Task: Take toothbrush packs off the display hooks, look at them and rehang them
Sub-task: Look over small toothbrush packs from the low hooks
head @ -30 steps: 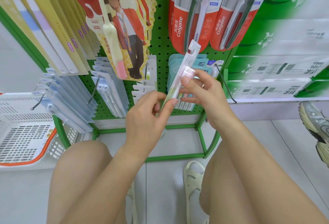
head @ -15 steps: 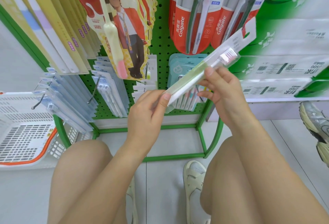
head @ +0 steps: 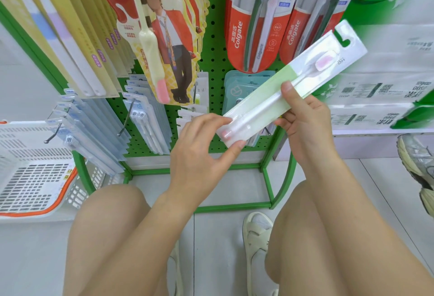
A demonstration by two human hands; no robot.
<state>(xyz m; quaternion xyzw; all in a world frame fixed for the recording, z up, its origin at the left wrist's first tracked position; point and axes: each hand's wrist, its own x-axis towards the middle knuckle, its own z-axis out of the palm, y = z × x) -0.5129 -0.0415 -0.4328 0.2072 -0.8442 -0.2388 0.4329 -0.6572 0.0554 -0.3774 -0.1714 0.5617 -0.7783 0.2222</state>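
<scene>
Two hands hold one toothbrush pack (head: 277, 93) off the hooks: left hand (head: 202, 145) pinches its lower end, right hand (head: 305, 117) grips mid-pack.

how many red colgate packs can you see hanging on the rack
2 in front: one Colgate pack at upper centre of the green pegboard, the other just right of it, partly behind the held toothbrush pack. More may hang hidden behind each.
</scene>
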